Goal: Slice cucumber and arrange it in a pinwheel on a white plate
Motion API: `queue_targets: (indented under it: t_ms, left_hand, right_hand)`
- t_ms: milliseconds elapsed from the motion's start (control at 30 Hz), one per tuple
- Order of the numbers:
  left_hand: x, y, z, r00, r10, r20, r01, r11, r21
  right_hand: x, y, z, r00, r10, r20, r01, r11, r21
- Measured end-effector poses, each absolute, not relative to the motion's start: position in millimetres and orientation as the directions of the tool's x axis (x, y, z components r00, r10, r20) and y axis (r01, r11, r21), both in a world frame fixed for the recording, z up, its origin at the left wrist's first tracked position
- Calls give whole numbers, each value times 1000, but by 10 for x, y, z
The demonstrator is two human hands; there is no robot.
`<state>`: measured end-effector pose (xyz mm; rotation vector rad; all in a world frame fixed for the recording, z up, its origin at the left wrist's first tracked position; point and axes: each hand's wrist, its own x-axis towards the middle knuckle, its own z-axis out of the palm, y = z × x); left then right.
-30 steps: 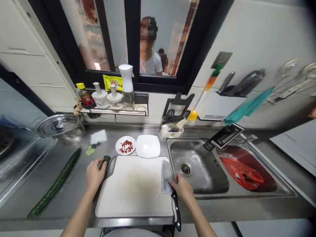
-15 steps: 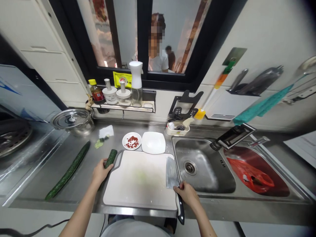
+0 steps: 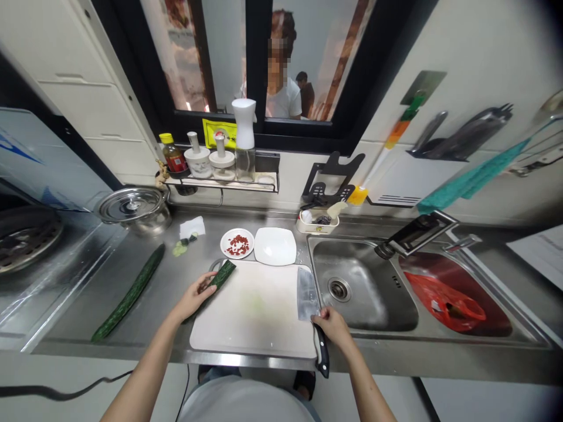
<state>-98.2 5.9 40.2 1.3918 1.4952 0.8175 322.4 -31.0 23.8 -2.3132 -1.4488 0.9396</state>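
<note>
My left hand (image 3: 196, 296) is closed around a dark green cucumber (image 3: 224, 274), whose cut end points up and right over the left side of the white cutting board (image 3: 250, 328). On the board's right edge lies a cleaver (image 3: 307, 294), its black handle (image 3: 323, 354) reaching past the front corner. My right hand (image 3: 332, 325) has thumb and fingers pinched at the cleaver, where blade and handle meet. Behind the board stand a small plate with red pieces (image 3: 237, 243) and an empty white square plate (image 3: 275, 246). A long whole cucumber (image 3: 129, 296) rests on the counter at the left.
A lidded steel pot (image 3: 134, 211) stands at the back left, near a white paper (image 3: 192, 227) and green scraps (image 3: 179, 248). At the right is a double sink (image 3: 365, 293) with a red bag (image 3: 448, 305). Bottles stand on a wall shelf (image 3: 229, 184). A person shows in the window.
My left hand has moved right with the cucumber, bringing it over the board's left edge and tilting it further right. My right hand stays at the cleaver. The view has shifted slightly.
</note>
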Motion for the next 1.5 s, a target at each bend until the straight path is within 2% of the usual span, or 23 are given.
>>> queue_targets:
  t_ms: [100, 267, 433, 700, 833, 967, 1100, 1333, 1500]
  left_hand:
    - [-813, 48, 376, 94, 977, -190, 419, 134, 898]
    - [-666, 23, 205, 238, 962, -137, 583, -29, 812]
    - [-623, -41, 136, 339, 936, -94, 715, -192, 673]
    - [-599, -92, 116, 394, 919, -19, 752, -310, 582]
    - [-492, -103, 166, 370, 929, 2, 778, -311, 546]
    - [-311, -106, 186, 342, 939, 29, 791, -304, 531]
    - [-237, -98, 132, 359, 933, 15, 795, -314, 519]
    - [-294, -54, 160, 392, 920, -23, 809, -332, 485]
    - [-287, 42, 64, 423, 905, 39, 789, -389, 476]
  right_hand:
    - [3222, -288, 255, 264, 894, -362, 682, -439, -585]
    - [3192, -265, 255, 223, 913, -340, 636, -401, -659]
    - [3156, -267, 230, 228, 909, -348, 619, -411, -669]
    - [2917, -248, 515, 114, 952, -283, 701, -279, -656]
    - [2593, -234, 631, 26, 942, -334, 753, -238, -613]
    - [2262, -220, 679, -82, 937, -340, 819, -131, -559]
    - [2077, -222, 681, -76, 933, -352, 884, -100, -456]
    - [1990, -269, 620, -102, 930, -354, 910, -56, -411]
    - [1905, -307, 694, -108, 925, -363, 935, -29, -352]
